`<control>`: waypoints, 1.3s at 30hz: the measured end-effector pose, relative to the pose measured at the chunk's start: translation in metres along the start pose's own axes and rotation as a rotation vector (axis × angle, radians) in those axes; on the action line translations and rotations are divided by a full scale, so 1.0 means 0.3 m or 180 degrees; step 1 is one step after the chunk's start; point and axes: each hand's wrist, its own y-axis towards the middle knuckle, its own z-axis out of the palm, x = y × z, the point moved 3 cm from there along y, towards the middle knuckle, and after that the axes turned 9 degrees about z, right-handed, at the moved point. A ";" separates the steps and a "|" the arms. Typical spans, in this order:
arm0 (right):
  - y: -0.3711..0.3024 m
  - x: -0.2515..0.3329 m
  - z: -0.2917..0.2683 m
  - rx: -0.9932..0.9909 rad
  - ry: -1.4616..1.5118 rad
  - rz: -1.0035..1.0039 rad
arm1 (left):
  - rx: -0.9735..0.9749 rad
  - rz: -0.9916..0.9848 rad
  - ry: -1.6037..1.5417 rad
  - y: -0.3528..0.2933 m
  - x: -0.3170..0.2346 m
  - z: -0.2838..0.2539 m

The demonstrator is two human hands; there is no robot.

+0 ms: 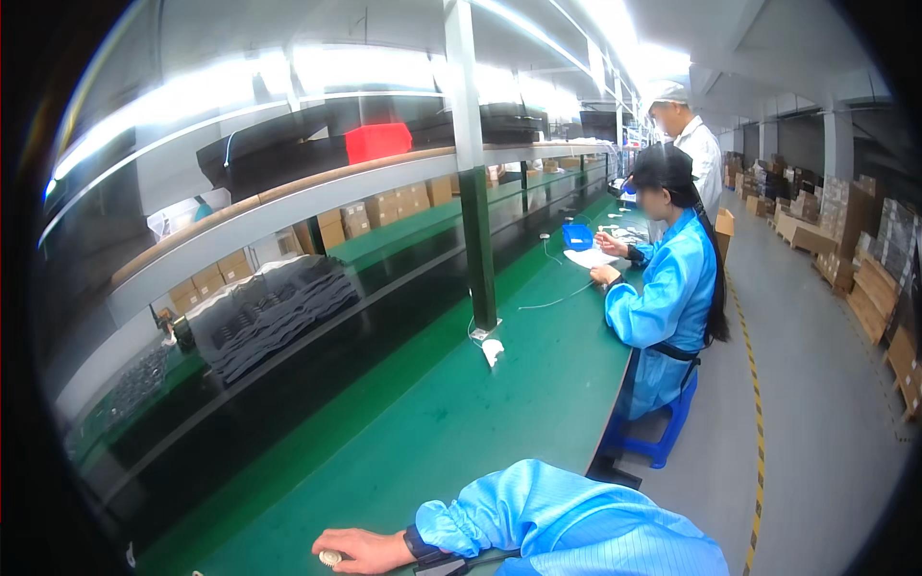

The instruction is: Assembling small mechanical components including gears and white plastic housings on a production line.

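A small, round, cream-coloured ribbed piece was held at the lower edge of the view, low over the green, smooth-topped bench; the bare right hand was closed round it, its fingers curled; the left hand was not shown, so whether the two were together or apart could not be told. For such a small rounded piece, a light, even grip was judged best, with its ribbed face left uncovered and the wrist eased low (too hard a squeeze might let it slip).

By the wrist, a thin black cord was seen, by which the sleeve might be caught; further along, a small white plastic-looking part was left beside the foot of a grey-and-dark-green upright post, by which any reach along the bench would be hindered. Beyond it, white paper was being handled by a co-worker in a blue smock; a bright blue shallow tray was placed near that person's hands; a red angular box was set on the raised shelf.
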 end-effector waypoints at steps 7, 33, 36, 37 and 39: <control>0.005 -0.032 -0.019 0.0278 -0.0064 0.0488 | 0.0001 0.0013 0.0094 -0.002 -0.004 0.030; 0.447 -0.206 0.257 0.0814 0.2533 0.2534 | 0.0341 -0.0184 -0.0526 0.053 0.073 0.002; 0.442 -0.191 0.221 0.0953 0.3738 0.2516 | 0.0219 -0.0061 -0.0362 0.042 0.060 -0.011; 0.425 -0.191 0.186 0.0785 0.3725 0.2499 | 0.0351 -0.0145 -0.0348 0.044 0.057 -0.006; 0.381 -0.183 0.131 0.0827 0.3729 0.2561 | 0.0231 -0.0126 -0.0266 0.050 0.048 -0.009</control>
